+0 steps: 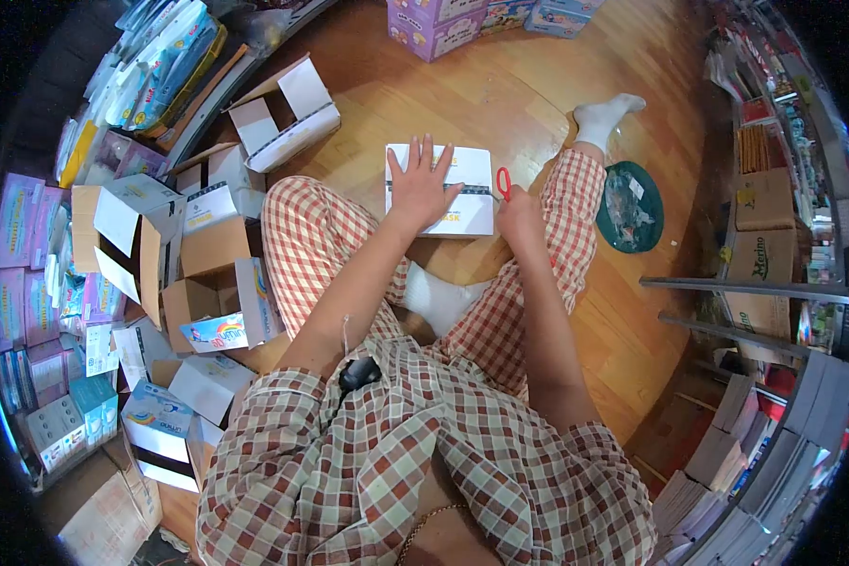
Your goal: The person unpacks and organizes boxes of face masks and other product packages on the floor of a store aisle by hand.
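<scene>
Head view, looking down on crossed legs in checked trousers and white socks, on a wooden floor [500, 85]. In the middle, just beyond the knees, a white box [470, 215], lying flat on the floor, with a dark tape strip across its top. Presses on it with the left hand [423, 184], palm down, fingers spread wide, holding nothing, only steadying the box. Grips with the right hand [521, 217] a pair of scissors [504, 181] with red handles, fingers closed around them at the right edge of the box. Blades laid along the tape strip, but too small to tell whether apart or together.

Seems to be the step of slitting the tape, at the right end of the strip; cannot tell how much is cut. By judgement, calls next for a shallow pull of the blade to the left along the strip, with the left thumb moved away from the line, since very near to it now.

To the left, many open cardboard boxes [208, 250] and small colourful packs. To the right, a green round lid [608, 231] with clear scraps in it, and shelves [755, 288]. Far, purple cartons [434, 28].
</scene>
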Motion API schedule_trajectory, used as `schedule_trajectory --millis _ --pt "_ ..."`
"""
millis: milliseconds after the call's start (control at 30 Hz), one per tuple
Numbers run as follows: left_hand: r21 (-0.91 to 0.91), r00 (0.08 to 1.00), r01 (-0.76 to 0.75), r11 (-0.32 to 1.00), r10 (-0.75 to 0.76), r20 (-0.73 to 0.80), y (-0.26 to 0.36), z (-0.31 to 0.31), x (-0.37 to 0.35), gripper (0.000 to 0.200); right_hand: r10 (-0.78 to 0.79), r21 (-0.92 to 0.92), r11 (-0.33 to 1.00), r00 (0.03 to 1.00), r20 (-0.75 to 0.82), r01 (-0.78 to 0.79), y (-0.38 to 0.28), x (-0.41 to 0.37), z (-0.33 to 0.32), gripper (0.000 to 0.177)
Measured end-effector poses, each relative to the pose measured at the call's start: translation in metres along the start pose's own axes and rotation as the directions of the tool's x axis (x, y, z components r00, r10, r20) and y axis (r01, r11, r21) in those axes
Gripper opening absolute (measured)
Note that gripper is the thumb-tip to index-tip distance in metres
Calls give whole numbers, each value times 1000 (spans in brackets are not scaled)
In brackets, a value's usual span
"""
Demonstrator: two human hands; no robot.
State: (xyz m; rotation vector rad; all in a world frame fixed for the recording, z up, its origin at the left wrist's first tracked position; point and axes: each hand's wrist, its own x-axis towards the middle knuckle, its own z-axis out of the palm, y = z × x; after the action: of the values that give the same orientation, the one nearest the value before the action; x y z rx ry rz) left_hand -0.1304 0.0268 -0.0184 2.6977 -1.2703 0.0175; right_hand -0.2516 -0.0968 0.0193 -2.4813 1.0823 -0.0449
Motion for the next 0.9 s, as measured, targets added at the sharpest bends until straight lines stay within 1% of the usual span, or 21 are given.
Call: schedule_trajectory --millis 67,133,267,333,367,433,467,500,567,667,733,767,833,900 --pt "-5 1000 -6 1000 6 -3 1 0 0 66 9 -33 999 1000 -22 -10 -5 -4 -3 16" --pt "-7 1000 -5 1000 5 -8 -1 -1 -1 66 -22 -72 997 999 -30 20 -11 -8 -7 16" --pt "-31 1000 2 1000 -2 -21 -1 2 -1 66 -25 -83 996 998 -50 21 -4 -9 -1 15" --pt "-39 999 6 999 -7 -35 -1 -1 1 66 -60 -1 998 997 -56 60 2 -6 0 15" --pt "-40 1000 5 999 -6 -29 -2 -2 2 66 -66 -6 998 996 -54 65 4 -2 2 15" --pt "-45 1000 6 999 -6 -8 -1 0 -2 66 -16 -12 1000 994 -108 15 5 0 6 15" --pt "-42 999 -4 999 3 -35 -1 1 -2 67 -12 -12 1000 995 -100 11 6 0 7 15" --pt "-34 998 -16 999 14 -66 -2 1 -1 67 -27 -6 1000 994 -106 27 6 2 6 14" --pt "-30 998 -14 999 12 -60 -3 2 -1 67 -46 3 999 992 -120 46 5 5 7 13" --pt "-26 998 -9 1000 7 -58 -1 3 -1 66 -66 -48 997 991 -112 61 18 1 17 13" --pt "-12 998 -7 1000 6 -62 0 -1 -1 66 -59 81 994 990 -131 70 23 -4 22 14" --pt "-19 999 -4 1000 3 -49 0 -3 0 66 -61 81 994 990 -130 72 27 -4 22 14" --pt "-21 1000 3 1000 -4 -24 -1 -1 -2 65 -25 218 974 990 -140 56 26 -8 20 15" --pt "-37 998 -10 999 8 -54 -2 2 -1 66 9 247 969 993 -119 21 20 -8 17 15"
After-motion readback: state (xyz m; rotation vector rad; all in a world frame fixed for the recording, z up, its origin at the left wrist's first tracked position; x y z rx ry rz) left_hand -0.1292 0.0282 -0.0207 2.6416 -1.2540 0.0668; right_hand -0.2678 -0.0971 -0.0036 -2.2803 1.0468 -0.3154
